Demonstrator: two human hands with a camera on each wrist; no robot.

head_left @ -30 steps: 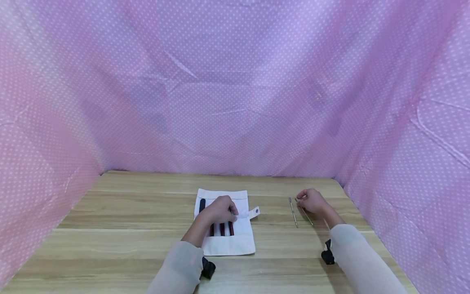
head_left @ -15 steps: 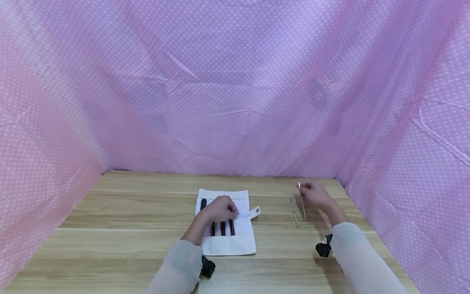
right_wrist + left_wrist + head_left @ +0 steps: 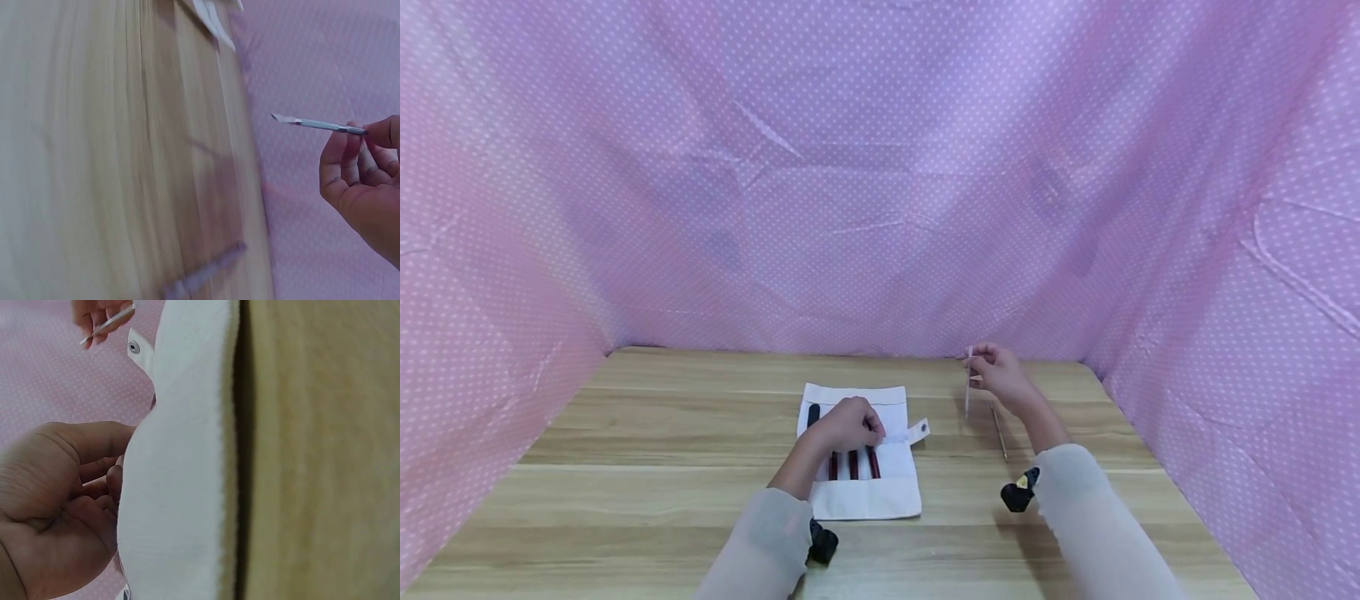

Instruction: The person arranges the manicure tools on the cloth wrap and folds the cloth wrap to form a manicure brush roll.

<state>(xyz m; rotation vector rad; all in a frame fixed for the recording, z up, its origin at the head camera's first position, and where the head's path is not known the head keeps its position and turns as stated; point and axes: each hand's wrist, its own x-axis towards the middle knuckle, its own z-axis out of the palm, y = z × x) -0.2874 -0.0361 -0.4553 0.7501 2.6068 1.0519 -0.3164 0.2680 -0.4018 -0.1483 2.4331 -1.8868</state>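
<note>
A white cloth tool pouch (image 3: 867, 500) lies unfolded on the table, with several dark red handles (image 3: 853, 465) and a black rounded end (image 3: 814, 414) showing in it. My left hand (image 3: 848, 425) lies over its middle, thumb and fingers curled together at the inner pocket's edge and seeming to pinch the cloth; the pouch's border hides the fingertips in the left wrist view. Above the table to the right, my right hand (image 3: 1002, 377) pinches a slim metal cuticle pusher (image 3: 319, 125) near one end. Its flattened, pointed end sticks out free.
Another thin metal tool (image 3: 998, 432) lies on the wooden table (image 3: 625, 500), below the right hand; it looks blurred in the right wrist view. A snap tab (image 3: 918, 431) sticks out from the pouch's right side. Pink dotted cloth (image 3: 880, 208) encloses the table's back and sides.
My right hand has lifted the cuticle pusher off the table and carried it left, past the other tool, turning it nearly upright in the head view. The left hand stays in place.
</note>
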